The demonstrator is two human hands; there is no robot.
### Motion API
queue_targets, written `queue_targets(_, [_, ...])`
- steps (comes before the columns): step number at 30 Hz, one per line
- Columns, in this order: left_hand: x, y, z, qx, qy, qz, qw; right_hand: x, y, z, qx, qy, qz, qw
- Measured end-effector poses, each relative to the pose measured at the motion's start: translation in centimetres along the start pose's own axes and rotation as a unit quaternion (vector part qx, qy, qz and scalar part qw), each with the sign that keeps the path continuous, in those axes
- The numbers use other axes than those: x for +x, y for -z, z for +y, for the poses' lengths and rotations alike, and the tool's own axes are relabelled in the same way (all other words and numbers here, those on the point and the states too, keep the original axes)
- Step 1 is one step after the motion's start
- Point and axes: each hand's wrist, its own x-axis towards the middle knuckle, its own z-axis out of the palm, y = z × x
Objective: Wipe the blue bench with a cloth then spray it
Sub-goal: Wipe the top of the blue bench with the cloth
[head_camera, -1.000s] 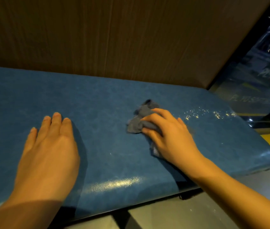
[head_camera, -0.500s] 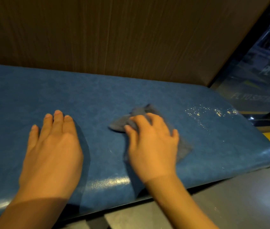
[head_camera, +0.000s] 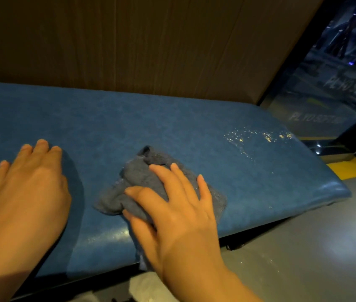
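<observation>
**Fingers flat on cloth and bench**

Head view: the right hand [head_camera: 179, 216] presses its spread fingers [head_camera: 185, 182] flat on the one grey cloth [head_camera: 137, 182] near the front edge of the blue bench [head_camera: 150, 129]. The left hand [head_camera: 26, 188] lies open, palm down, beside it. Crumbs [head_camera: 259, 136] speckle the bare right end; a wooden wall [head_camera: 140, 44] closes the back.

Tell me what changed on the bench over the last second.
The right hand dragged the cloth leftward and toward the bench's front edge, away from the crumbs; the cloth spread flatter beneath it. The left hand stayed flat on the bench, and the crumbs remain unwiped near the right end.
</observation>
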Motion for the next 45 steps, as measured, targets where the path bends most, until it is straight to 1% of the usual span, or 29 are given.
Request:
queue_targets(3, [-0.7, 0.6, 1.3, -0.001, -0.018, 0.018, 1.0, -0.5, 1.2, 3.4, -0.014, -0.034, 0.019, 0.999])
queue_targets(6, [-1.8, 2.5, 4.6, -0.057, -0.052, 0.062, 0.995, -0.2, 2.8, 7.3, -0.021, -0.113, 0.0, 0.993])
queue_targets(9, [-3.1, 2.8, 8.9, -0.077, -0.115, 0.058, 0.989, 0.2, 4.3, 10.8, -0.026, -0.185, -0.006, 0.982])
queue_targets(12, [-3.9, 2.0, 11.9, -0.075, -0.145, 0.026, 0.986, 0.4, 4.6, 11.7, -0.039, -0.226, 0.0, 0.973])
queue_targets(14, [-4.4, 1.6, 13.2, -0.068, -0.15, -0.01, 0.986, 0.3, 4.3, 11.6, -0.051, -0.233, 0.013, 0.971])
queue_targets(18, [-4.8, 1.1, 13.9, -0.052, -0.15, -0.041, 0.986, -0.5, 3.2, 9.7, -0.05, -0.22, 0.051, 0.973])
queue_targets(22, [-4.7, 1.3, 13.8, -0.045, -0.144, -0.059, 0.987, -0.8, 1.2, 6.5, -0.048, -0.147, 0.087, 0.984])
queue_targets(26, [-4.7, 1.2, 13.5, -0.023, -0.15, -0.053, 0.987, -0.1, 1.9, 8.1, -0.03, -0.115, 0.072, 0.99])
queue_targets(28, [-4.6, 1.1, 13.4, -0.014, -0.155, -0.044, 0.987, 0.6, 3.3, 10.8, -0.035, -0.145, 0.042, 0.988])
queue_targets(30, [-4.6, 1.2, 13.3, -0.006, -0.159, -0.047, 0.986, 1.6, 4.9, 14.1, -0.039, -0.204, 0.004, 0.978])
queue_targets(31, [-4.6, 1.3, 13.2, 0.001, -0.16, -0.051, 0.986, 1.9, 5.7, 16.1, -0.05, -0.231, 0.0, 0.972])
queue_targets(35, [-5.2, 1.4, 13.1, 0.041, -0.158, -0.103, 0.981, 2.7, 7.9, 24.1, -0.066, -0.319, 0.027, 0.945])
queue_targets(36, [-5.2, 1.5, 13.2, 0.049, -0.152, -0.099, 0.982, 2.9, 8.3, 25.4, -0.068, -0.334, 0.034, 0.94])
queue_targets(37, [-5.2, 1.8, 13.6, 0.046, -0.145, -0.084, 0.985, 3.1, 8.5, 26.6, -0.069, -0.348, 0.037, 0.934])
queue_targets(38, [-5.1, 2.5, 14.1, 0.032, -0.13, -0.085, 0.987, 3.3, 8.8, 27.4, -0.072, -0.361, 0.035, 0.929])
queue_targets(39, [-4.8, 3.3, 14.9, 0.031, -0.106, -0.112, 0.988, 3.4, 8.8, 28.0, -0.077, -0.369, 0.036, 0.926])
queue_targets(40, [-4.4, 3.5, 15.6, 0.038, -0.115, -0.103, 0.987, 3.4, 8.8, 28.5, -0.083, -0.37, 0.037, 0.924])
queue_targets(41, [-4.2, 3.4, 16.3, 0.012, -0.138, -0.077, 0.987, 3.4, 8.6, 28.5, -0.092, -0.367, 0.037, 0.925])
queue_targets(45, [-3.8, 2.1, 19.6, -0.032, -0.177, -0.078, 0.981, 2.4, 8.1, 26.8, -0.088, -0.355, 0.055, 0.929])
